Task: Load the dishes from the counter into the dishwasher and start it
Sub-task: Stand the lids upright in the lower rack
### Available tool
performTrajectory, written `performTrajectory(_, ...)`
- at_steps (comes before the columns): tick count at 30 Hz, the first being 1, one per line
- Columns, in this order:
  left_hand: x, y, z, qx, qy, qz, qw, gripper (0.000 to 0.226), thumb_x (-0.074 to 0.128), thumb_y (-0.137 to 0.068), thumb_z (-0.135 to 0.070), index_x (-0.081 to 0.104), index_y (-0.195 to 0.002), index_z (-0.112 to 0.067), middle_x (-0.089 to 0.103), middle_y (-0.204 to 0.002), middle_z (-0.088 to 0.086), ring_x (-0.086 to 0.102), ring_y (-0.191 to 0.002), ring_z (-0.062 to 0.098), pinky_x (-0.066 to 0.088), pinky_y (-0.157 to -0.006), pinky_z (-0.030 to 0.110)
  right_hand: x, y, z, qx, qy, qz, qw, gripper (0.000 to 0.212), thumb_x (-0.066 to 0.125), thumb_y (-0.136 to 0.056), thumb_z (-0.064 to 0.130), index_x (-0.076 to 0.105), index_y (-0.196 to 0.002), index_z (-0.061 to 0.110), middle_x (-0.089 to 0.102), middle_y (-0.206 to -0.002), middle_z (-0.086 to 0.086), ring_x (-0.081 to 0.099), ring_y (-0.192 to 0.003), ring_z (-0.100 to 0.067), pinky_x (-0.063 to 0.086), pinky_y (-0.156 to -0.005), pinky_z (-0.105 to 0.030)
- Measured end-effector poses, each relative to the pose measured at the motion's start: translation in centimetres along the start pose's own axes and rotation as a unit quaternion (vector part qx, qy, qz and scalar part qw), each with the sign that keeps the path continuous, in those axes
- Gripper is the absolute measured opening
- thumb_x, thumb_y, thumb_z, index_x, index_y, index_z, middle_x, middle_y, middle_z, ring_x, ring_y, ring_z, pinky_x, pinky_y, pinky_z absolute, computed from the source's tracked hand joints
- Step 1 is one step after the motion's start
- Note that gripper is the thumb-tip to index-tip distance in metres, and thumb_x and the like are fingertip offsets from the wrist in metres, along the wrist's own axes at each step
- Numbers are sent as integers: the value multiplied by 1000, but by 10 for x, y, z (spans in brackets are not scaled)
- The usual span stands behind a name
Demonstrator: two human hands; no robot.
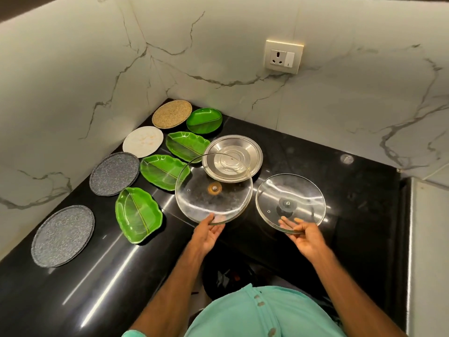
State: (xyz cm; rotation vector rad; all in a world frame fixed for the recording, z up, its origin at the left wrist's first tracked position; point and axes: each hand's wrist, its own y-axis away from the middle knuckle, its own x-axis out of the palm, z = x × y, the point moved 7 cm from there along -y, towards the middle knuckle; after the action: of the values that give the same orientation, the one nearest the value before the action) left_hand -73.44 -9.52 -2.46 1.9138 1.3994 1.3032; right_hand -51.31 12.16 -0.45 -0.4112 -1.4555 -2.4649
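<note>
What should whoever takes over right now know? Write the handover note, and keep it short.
Left hand: fingers pinch the near rim of the large glass lid.
Right hand: fingers hold the near rim of the small glass lid.
On the counter: steel plate behind the large lid, four green leaf dishes, two grey plates, a white plate, and a woven mat in the corner.
Done: nothing shown loaded; dishwasher not in view.
Left: load both lids, then the rest, and start the machine.

Steel plate (233, 147) behind lid (194, 203) (partly), forearms (167, 283) cropped
</note>
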Motion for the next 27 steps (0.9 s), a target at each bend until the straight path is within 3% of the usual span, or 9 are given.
performTrajectory(3, 2, -6, -15, 39, -9, 20, 999, 53, 47, -98, 8, 38, -149, -8, 54, -144, 21, 60, -124, 33, 45, -109, 45, -8, 11, -5, -6, 7, -7, 1000, 68, 32, -63, -20, 43, -127, 0, 63, -119, -36, 70, -99, -46, 53, -95, -49)
performTrajectory(6, 3, -3, -28, 67, -20, 46, 997, 52, 47, -97, 11, 43, -146, -6, 58, -137, 26, 73, -100, 28, 61, -87, 37, -10, 27, -8, -24, 22, 5, 999, 63, 39, -59, -17, 48, -120, -5, 66, -114, -35, 70, -98, -47, 60, -82, -47)
performTrajectory(7, 1, -2, -30, 69, -23, 51, 996, 51, 47, -97, 11, 43, -144, -5, 58, -137, 28, 75, -96, 28, 61, -87, 37, -12, 32, -9, -30, 25, 9, 999, 61, 40, -58, -17, 50, -117, -6, 67, -112, -34, 71, -95, -46, 62, -81, -47)
performTrajectory(10, -10, 13, -24, 57, -59, 71, 994, 49, 46, -96, 10, 44, -144, -3, 58, -137, 28, 75, -98, 28, 45, -110, 44, -21, 51, -13, -53, 20, 30, 998, 59, 34, -62, -22, 49, -115, -1, 67, -114, -34, 70, -99, -47, 61, -82, -48)
performTrajectory(11, -16, 21, -20, 51, -64, 76, 994, 50, 46, -96, 9, 44, -145, -3, 58, -137, 27, 74, -99, 29, 47, -108, 43, -23, 57, -16, -59, 11, 42, 997, 57, 32, -64, -24, 49, -113, 0, 66, -114, -35, 69, -102, -48, 62, -81, -48)
performTrajectory(15, -45, 61, -8, 29, -68, 92, 993, 48, 44, -98, 8, 45, -145, -4, 65, -130, 22, 72, -106, 29, 62, -78, 33, -34, 86, -38, -88, -25, 71, 993, 47, 28, -73, -25, 50, -104, 3, 65, -115, -36, 67, -104, -51, 62, -80, -49)
performTrajectory(19, -70, 87, -10, 30, -111, 121, 986, 50, 53, -95, 4, 47, -144, -5, 65, -130, 22, 64, -121, 35, 58, -93, 38, -49, 121, -69, -111, -60, 78, 989, 46, 31, -67, -22, 50, -98, 5, 64, -117, -37, 66, -106, -52, 58, -87, -52)
performTrajectory(24, -99, 113, -21, 59, -188, 157, 968, 46, 55, -92, 6, 53, -138, -2, 67, -124, 26, 67, -113, 39, 56, -96, 44, -72, 167, -128, -142, -100, 87, 981, 49, 32, -65, -24, 48, -101, 5, 63, -119, -38, 63, -110, -53, 58, -89, -52)
performTrajectory(27, -103, 135, -27, 88, -277, 200, 936, 43, 57, -93, 6, 57, -135, -3, 69, -121, 25, 69, -109, 41, 55, -95, 45, -96, 202, -163, -171, -115, 90, 975, 43, 40, -72, -24, 50, -102, 5, 64, -120, -36, 63, -112, -52, 61, -84, -47)
